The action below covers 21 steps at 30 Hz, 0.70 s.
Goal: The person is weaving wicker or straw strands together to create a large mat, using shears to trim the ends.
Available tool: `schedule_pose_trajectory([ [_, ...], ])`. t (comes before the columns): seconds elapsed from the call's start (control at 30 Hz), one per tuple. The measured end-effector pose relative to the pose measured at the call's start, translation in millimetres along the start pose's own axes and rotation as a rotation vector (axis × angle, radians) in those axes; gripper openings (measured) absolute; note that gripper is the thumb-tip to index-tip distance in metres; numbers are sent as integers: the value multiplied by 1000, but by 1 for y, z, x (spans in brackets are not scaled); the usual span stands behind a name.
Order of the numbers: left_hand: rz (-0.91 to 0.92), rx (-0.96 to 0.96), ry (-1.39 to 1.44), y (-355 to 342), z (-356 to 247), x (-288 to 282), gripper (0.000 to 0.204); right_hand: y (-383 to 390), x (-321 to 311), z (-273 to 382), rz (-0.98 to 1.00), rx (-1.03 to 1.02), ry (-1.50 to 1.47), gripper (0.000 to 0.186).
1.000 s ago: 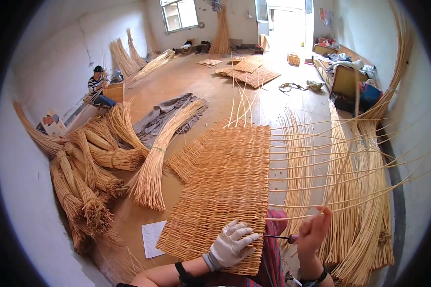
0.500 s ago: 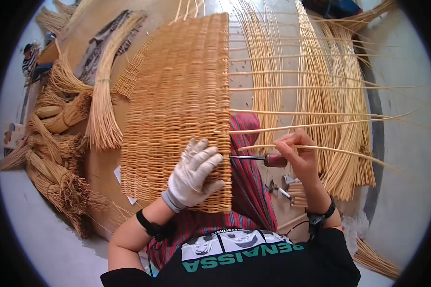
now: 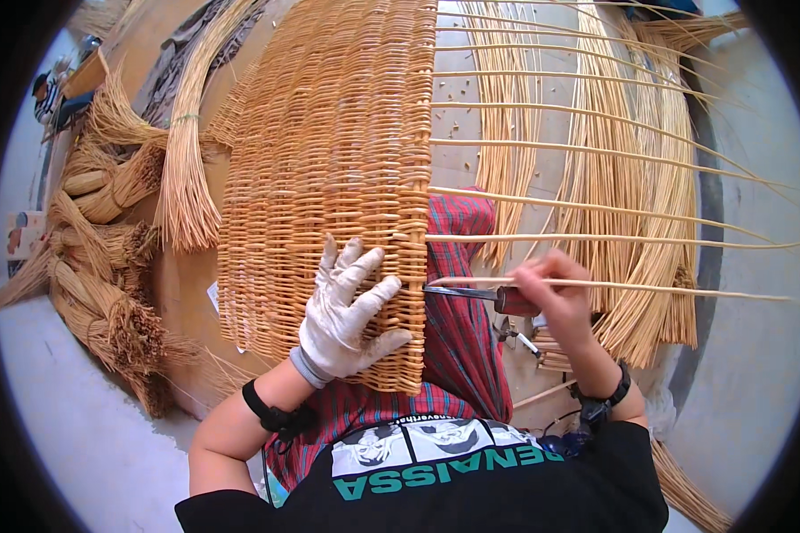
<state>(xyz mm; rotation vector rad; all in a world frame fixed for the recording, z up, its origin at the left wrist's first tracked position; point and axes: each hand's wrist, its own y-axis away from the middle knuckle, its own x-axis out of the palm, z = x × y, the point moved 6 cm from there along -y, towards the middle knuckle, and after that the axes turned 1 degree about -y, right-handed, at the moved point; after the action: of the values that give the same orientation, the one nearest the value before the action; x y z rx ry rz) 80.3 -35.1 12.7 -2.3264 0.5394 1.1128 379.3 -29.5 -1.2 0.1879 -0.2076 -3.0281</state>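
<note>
A woven cane panel lies over my lap, long pale rods sticking out from its right edge. My left hand, in a white glove, rests on the panel near that edge, fingers spread. A metal tool with a brownish handle points into the edge beside it. My right hand is closed on a single rod, thumb and fingers just above the tool's handle; whether it also grips the handle I cannot tell. Red checked cloth covers my legs under the panel.
Several cane bundles lie left and right on the floor, with grey cloth behind the left ones. A co-worker in stripes sits at far left. Small tools lie right of my legs.
The view has tipped down toward my lap since a second ago. My right hand has come down to the tool with a rod between its fingers. My left hand stays on the panel.
</note>
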Motion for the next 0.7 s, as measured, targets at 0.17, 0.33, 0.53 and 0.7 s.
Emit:
schedule_pose_trajectory([
  [0.17,10,7,29,-2,4,1,73,-5,6,17,70,-118,50,8],
  [0.33,19,24,43,-2,9,1,72,-17,43,35,451,-23,328,25],
  [0.53,27,54,27,0,9,8,71,-46,47,19,818,10,318,39],
  [0.7,20,47,47,0,9,8,68,-42,50,26,916,46,345,43],
])
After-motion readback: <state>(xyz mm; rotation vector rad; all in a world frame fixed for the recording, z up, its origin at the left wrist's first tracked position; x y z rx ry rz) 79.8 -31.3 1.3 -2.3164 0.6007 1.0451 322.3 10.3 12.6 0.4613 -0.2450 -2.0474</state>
